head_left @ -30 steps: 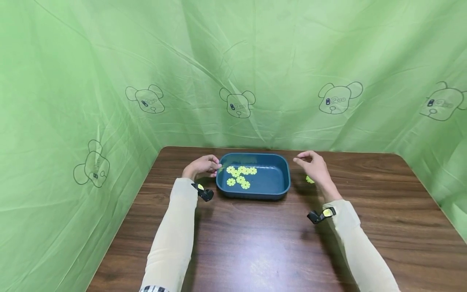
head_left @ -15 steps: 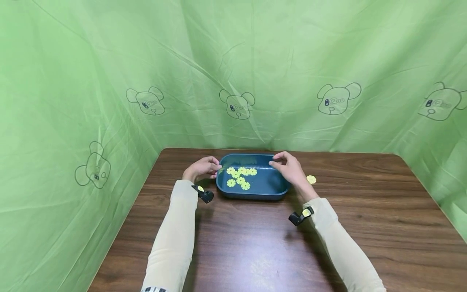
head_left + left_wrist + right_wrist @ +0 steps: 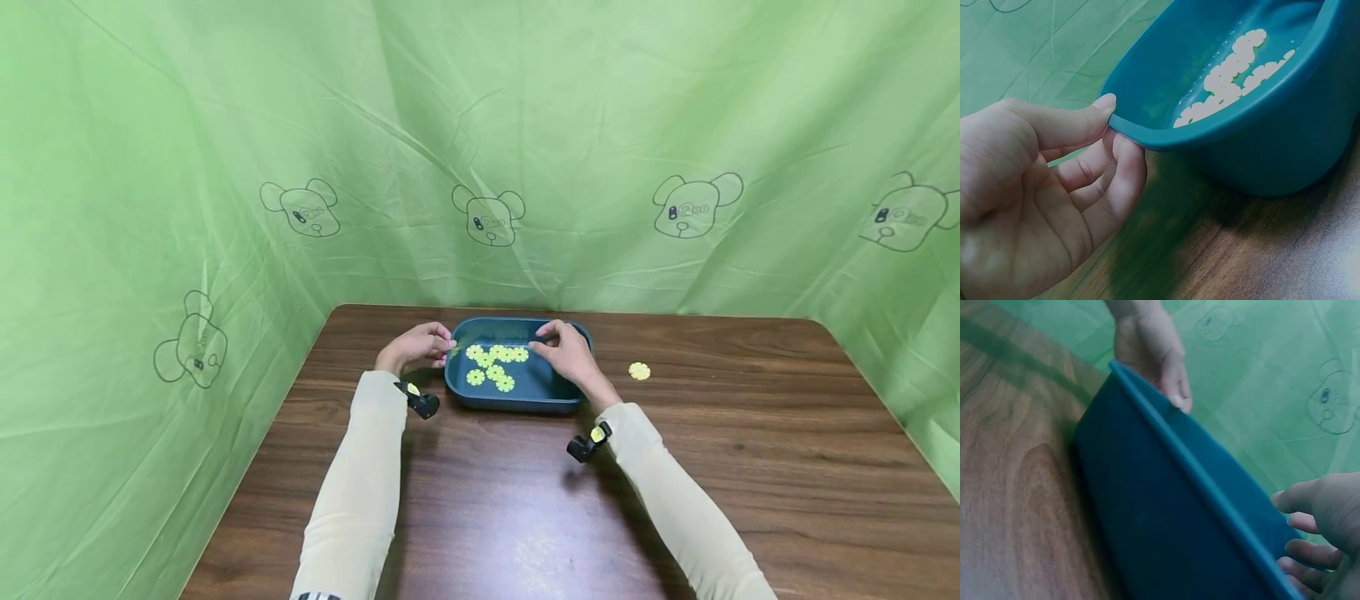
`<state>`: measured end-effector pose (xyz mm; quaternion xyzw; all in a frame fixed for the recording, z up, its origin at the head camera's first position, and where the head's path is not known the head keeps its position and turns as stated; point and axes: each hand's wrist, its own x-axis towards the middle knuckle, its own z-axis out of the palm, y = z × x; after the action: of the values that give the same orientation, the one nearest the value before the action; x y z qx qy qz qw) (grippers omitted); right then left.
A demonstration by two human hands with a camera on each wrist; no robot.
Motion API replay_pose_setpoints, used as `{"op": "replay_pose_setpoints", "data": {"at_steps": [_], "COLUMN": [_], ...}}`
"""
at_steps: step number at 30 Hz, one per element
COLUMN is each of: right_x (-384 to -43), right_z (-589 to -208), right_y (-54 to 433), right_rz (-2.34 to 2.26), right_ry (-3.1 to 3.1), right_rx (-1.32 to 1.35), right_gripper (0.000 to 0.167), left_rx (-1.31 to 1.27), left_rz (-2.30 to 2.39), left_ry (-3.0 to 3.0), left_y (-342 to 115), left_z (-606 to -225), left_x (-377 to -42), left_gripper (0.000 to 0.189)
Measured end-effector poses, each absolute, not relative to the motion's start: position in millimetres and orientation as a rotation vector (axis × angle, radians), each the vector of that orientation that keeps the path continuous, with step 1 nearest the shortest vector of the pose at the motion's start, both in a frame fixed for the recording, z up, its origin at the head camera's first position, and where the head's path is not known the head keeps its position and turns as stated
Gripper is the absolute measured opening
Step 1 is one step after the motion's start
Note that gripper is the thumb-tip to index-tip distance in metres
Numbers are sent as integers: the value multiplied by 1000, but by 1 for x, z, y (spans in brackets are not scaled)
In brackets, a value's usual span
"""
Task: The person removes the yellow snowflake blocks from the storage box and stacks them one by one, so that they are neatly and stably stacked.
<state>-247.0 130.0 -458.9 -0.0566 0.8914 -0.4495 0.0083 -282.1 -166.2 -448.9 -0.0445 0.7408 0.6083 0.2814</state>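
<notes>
A dark blue basin [image 3: 525,406] stands near the table's back edge, with several yellow flower-shaped pieces [image 3: 495,372] lying in its left half. My left hand [image 3: 420,344] pinches the basin's left rim between thumb and bent fingers; the left wrist view shows this grip [image 3: 1054,181] up close. Over the right part of the basin hovers my right hand [image 3: 566,354], thumb and fingers loosely bent and apart, with nothing visible between them. In the right wrist view that hand [image 3: 1329,531] is partly cut off by the frame. One yellow flower piece [image 3: 639,371] lies on the table, right of the basin.
The brown wooden table [image 3: 750,433] stretches to the front and right. Green cloth [image 3: 600,125] with bear-head drawings hangs behind it and along the sides. A small black camera [image 3: 588,442] is strapped at each wrist.
My right hand has moved left from beside the basin to above its inside, uncovering the flower piece on the table. The left hand and basin have stayed in place.
</notes>
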Motion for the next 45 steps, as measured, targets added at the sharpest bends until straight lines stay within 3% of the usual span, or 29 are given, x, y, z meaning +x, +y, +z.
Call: {"op": "replay_pose_setpoints", "data": {"at_steps": [32,45], "right_x": [-261,-260], "right_z": [-476,-477], "right_y": [107,105], "right_rz": [-835,-717], "right_ry": [2818,2867], "right_rx": [-288,-250], "right_gripper": [43,29], "left_rx": [-84,-78], "left_rz": [1602,1585], "left_ry": [2019,2033], "left_y": [-165,-165], "left_z": [-449,-447], "left_x": [-281,-280], "left_gripper": [13,14]}}
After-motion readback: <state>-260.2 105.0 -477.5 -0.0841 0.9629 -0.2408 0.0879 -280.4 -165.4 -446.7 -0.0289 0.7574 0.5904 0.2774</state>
